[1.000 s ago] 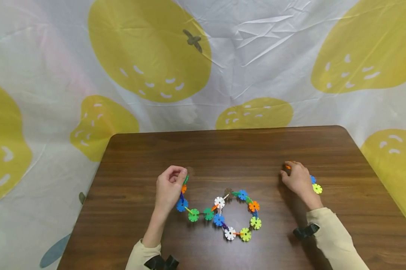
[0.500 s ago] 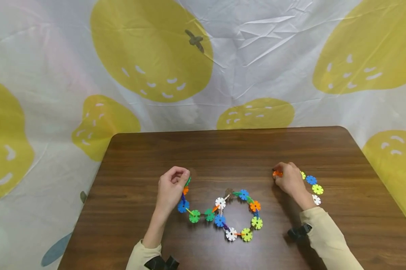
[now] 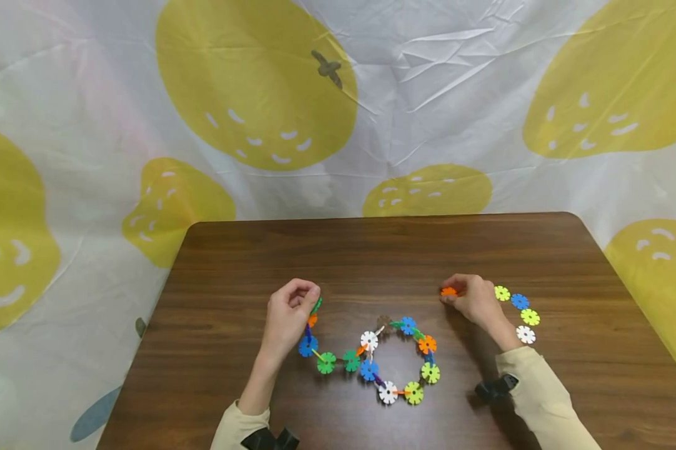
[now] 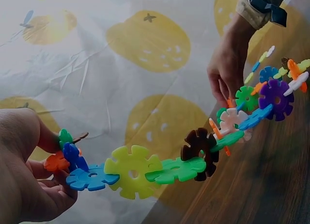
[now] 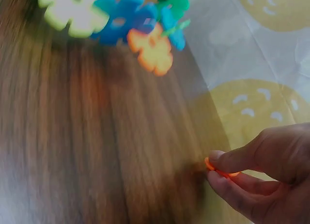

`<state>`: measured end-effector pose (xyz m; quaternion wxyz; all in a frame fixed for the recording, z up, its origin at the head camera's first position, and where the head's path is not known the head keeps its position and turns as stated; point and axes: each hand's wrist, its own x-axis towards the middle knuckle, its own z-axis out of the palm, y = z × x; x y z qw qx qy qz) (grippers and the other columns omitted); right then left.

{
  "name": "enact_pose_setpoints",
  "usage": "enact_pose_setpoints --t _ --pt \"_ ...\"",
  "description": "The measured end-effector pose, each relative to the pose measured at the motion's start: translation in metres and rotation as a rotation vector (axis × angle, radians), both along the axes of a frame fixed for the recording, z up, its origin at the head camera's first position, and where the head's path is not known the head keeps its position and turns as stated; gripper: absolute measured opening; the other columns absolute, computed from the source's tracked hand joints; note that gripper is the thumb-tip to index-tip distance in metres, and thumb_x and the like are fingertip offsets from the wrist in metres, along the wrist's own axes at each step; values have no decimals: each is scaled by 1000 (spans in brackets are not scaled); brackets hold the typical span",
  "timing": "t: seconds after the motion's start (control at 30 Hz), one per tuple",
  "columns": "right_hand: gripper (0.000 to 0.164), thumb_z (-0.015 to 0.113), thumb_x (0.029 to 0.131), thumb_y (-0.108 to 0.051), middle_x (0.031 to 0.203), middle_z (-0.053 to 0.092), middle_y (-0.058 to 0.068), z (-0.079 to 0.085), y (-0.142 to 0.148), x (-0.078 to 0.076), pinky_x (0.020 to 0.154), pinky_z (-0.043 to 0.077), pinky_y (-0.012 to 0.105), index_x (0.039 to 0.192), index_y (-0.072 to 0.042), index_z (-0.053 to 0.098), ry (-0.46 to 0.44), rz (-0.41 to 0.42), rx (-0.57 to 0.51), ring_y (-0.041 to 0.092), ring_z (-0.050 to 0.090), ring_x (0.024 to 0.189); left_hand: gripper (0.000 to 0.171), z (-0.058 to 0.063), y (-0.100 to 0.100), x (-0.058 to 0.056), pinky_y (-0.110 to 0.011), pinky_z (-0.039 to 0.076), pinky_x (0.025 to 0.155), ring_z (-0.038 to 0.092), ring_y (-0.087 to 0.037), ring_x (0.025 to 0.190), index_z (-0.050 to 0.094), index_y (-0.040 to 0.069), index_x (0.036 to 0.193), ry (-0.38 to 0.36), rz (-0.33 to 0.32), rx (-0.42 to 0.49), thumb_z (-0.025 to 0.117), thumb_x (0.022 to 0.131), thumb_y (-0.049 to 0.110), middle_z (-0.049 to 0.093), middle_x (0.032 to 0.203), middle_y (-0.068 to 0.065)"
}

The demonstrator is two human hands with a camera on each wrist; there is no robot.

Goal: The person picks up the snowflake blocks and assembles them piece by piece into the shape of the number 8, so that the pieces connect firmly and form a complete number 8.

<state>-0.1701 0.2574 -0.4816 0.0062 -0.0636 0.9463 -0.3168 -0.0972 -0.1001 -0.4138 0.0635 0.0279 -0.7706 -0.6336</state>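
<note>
A chain of slotted, flower-shaped plastic discs (image 3: 326,362) in many colours forms a ring on the right, with a tail running left and up. At the tail's end, my left hand (image 3: 288,315) pinches a green disc (image 4: 65,137); orange and blue discs hang by the fingers. Just past the green one, a thin brown disc shows edge-on in the left wrist view. To the right of the ring, my right hand (image 3: 475,300) pinches a single orange disc (image 3: 448,292) between thumb and fingers. In the right wrist view this orange disc is mostly covered by the fingers.
Right of my right hand, several loose discs lie in a curved row: yellow-green (image 3: 502,293), blue (image 3: 520,301), another yellow-green (image 3: 530,317) and white (image 3: 526,334). The brown wooden table (image 3: 360,250) meets a fruit-patterned cloth (image 3: 293,194) behind it.
My right hand has picked up the orange disc and carried it left, uncovering the row of loose discs. The left hand keeps its pinch on the chain's end, almost still.
</note>
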Motion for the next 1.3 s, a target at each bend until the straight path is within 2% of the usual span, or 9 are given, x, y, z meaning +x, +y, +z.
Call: enact_pose_setpoints --t 0.17,0.27,0.37,0.5,0.7,0.9,1.13,1.3 --pt "24 76 82 0 92 75 18 9 -10 3 69 59 38 105 1 72 -10 11 -86 30 73 81 13 1 1 0 -16 45 55 57 -3 59 69 -6 97 -9 -2 12 68 96 7 68 80 -12" --pt "24 75 83 4 93 73 19 17 -19 5 68 60 32 106 2 70 -16 13 -158 29 73 82 12 1 2 0 -16 44 54 56 -4 58 70 -6 96 -20 -2 17 69 96 6 67 79 -12" --pt "22 78 84 2 92 73 18 26 -31 9 66 59 23 105 3 70 1 26 -217 28 74 80 12 2 2 0 -16 44 54 56 -4 58 70 -6 97 -19 -5 18 68 96 6 67 80 -14" --pt "18 80 84 -2 88 75 14 36 -49 15 64 58 18 101 0 72 44 70 -260 24 75 77 13 2 2 1 -16 45 54 56 -5 58 70 -6 97 -19 -10 22 68 96 7 68 81 -16" --pt "12 81 84 -4 86 77 9 48 -77 24 64 58 19 95 -5 75 101 160 -320 17 73 71 16 2 1 2 -16 47 55 58 -4 59 71 -7 98 -24 -16 33 69 96 9 70 82 -16" --pt "9 81 86 -9 85 77 4 60 -104 34 62 58 22 94 -10 76 98 215 -386 13 71 68 18 2 0 3 -17 49 57 60 -4 61 71 -6 98 -16 -23 34 70 95 11 72 84 -17" --pt "7 80 86 -7 85 77 5 65 -128 41 61 59 25 93 -9 76 160 264 -469 18 73 69 16 4 1 4 -17 52 61 63 -5 64 71 -7 99 -22 -32 53 71 95 9 73 87 -19" --pt "9 79 86 -3 87 77 6 65 -142 44 66 61 25 92 -7 77 217 303 -525 17 75 74 15 5 2 4 -16 51 61 61 -4 64 71 -8 98 -22 -42 78 71 94 7 72 85 -17"
